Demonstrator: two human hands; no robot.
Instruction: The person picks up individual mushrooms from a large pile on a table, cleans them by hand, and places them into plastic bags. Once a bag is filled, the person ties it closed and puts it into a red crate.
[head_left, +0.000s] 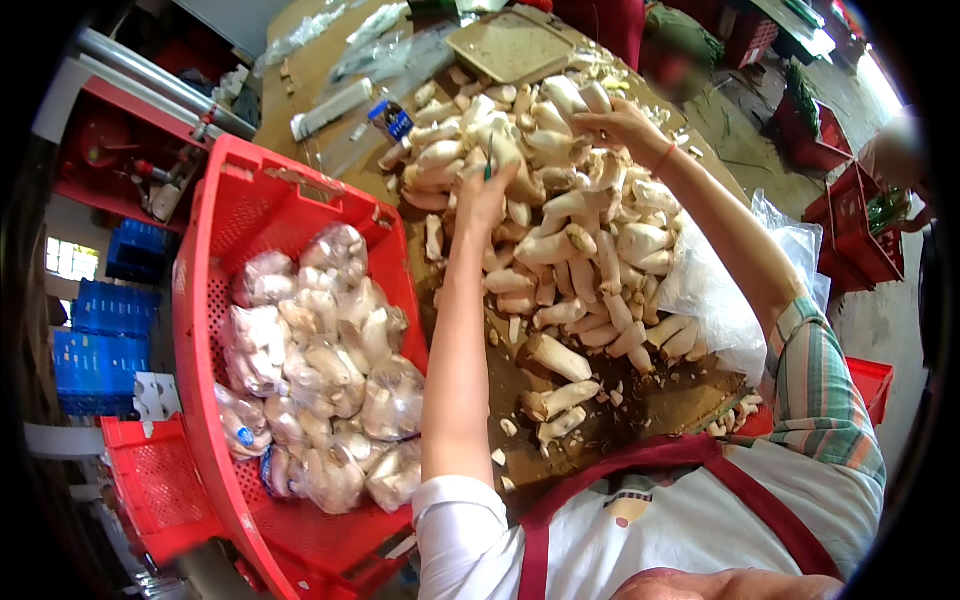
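My left hand (484, 195) reaches into a big heap of king oyster mushrooms (555, 247) on the table. It grips a small knife (490, 156) with a green part by the fingers, its thin blade pointing away from me. Pale mushrooms lie right around that hand; whether it also touches one, I cannot tell. At the far right of the heap, my right hand (619, 126) has its fingers around a thick mushroom (595, 99). Several mushrooms with brown bases, one of them a large mushroom (556, 357), lie apart near the table's front edge among trimmed scraps.
On my left stands a red plastic crate (232, 172) holding bagged mushrooms (322, 337). Behind the heap are a beige tray (514, 46), a plastic roll (331, 110) and a blue packet (391, 120). Clear plastic bags (712, 292) lie at right. Other people stand beyond.
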